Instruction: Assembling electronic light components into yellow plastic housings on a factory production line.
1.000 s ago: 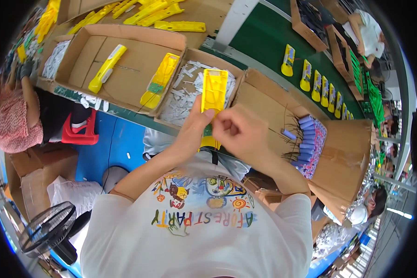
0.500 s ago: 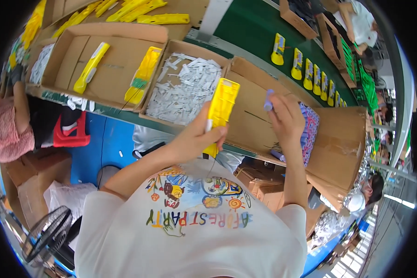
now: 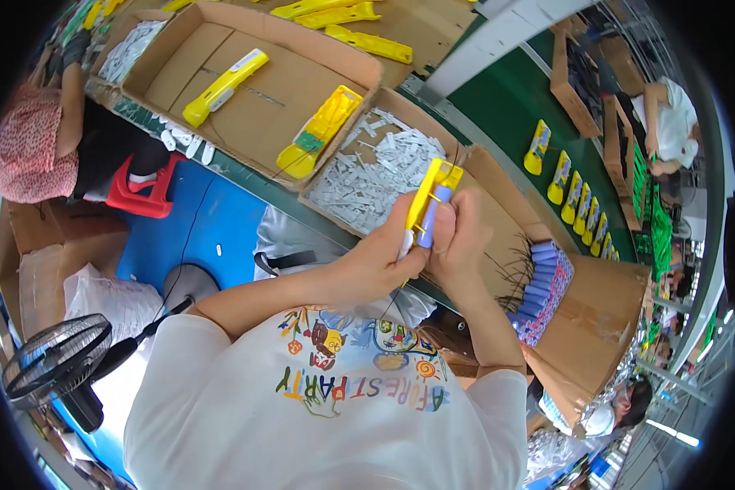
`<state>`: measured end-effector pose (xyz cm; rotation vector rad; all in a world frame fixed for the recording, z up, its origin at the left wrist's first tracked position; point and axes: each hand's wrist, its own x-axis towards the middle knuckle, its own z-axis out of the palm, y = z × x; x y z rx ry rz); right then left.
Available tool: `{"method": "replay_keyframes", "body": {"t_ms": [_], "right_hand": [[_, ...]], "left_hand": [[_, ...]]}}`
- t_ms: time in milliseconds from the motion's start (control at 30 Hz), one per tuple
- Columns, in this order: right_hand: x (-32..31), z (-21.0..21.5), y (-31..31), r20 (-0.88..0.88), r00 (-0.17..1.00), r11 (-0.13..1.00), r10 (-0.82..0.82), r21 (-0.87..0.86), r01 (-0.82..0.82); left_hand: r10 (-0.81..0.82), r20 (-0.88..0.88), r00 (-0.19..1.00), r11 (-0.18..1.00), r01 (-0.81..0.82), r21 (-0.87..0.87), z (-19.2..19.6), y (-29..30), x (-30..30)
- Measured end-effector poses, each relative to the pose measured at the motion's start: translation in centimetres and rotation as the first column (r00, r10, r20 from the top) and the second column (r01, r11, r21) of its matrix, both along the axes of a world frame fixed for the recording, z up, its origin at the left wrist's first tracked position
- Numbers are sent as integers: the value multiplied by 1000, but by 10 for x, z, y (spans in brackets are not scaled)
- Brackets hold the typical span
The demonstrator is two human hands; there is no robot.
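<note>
Your left hand (image 3: 381, 260) clamps the stiff, light yellow housing (image 3: 426, 198) low down; your right hand (image 3: 459, 237) pinches the smooth purple cell (image 3: 429, 217) against it.

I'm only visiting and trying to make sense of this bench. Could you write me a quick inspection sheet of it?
Surface: workbench covered by open cardboard boxes.
Job's things: yellow casing with a purple cell against it, held over the boxes.
Clutter: white strips, more purple cells, spare yellow casings.
Grippers: left hand grips the casing; right hand is on the cell.
Cables: thin dark wires in the right box.
Surroundings: fan, red stool, green conveyor, other people working.
</note>
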<state>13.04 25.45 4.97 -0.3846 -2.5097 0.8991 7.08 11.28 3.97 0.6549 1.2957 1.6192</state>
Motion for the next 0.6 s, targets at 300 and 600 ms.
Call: {"method": "replay_keyframes", "body": {"t_ms": [300, 600], "right_hand": [[-132, -54, 20, 275, 758, 610, 591, 462, -644], [-132, -45, 42, 366, 795, 754, 483, 288, -591]], "left_hand": [[550, 424, 720, 753, -647, 122, -7, -57, -53], [418, 496, 761, 840, -532, 109, -12, -56, -38]]}}
